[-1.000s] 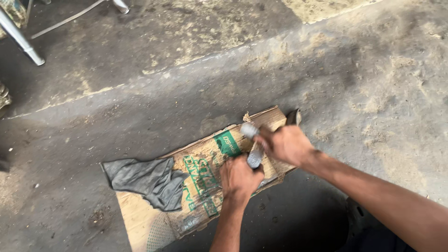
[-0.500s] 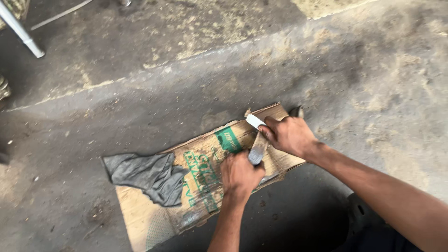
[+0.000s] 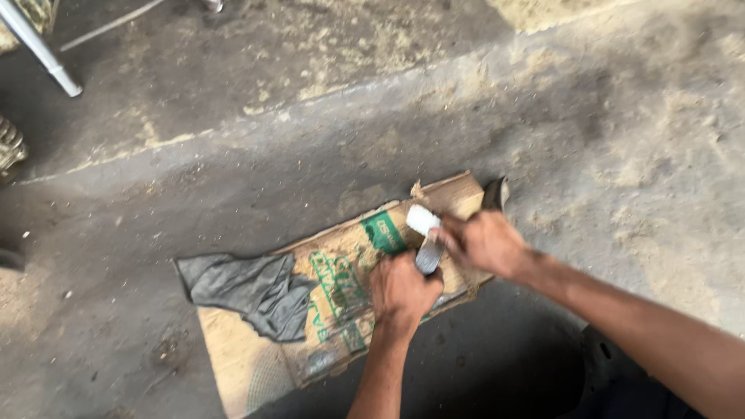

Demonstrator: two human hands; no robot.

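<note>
Two bare arms come into view from the bottom of the picture. The left hand (image 3: 402,291) sits near 6 o'clock, at the end of a thin forearm with no sleeve on it. The right hand (image 3: 485,242) sits a bit toward 3 o'clock, and its long arm runs off to 4 o'clock, also with no sleeve. No rings, watch or gloves show. Dark clothing shows at 5 o'clock, under the right arm.

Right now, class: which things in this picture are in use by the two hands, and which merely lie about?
In use:
left hand
right hand
grey metal piece with a white end, held between both hands
flattened cardboard beneath

Lying about:
grey rag on the cardboard's left part
white pole
</note>
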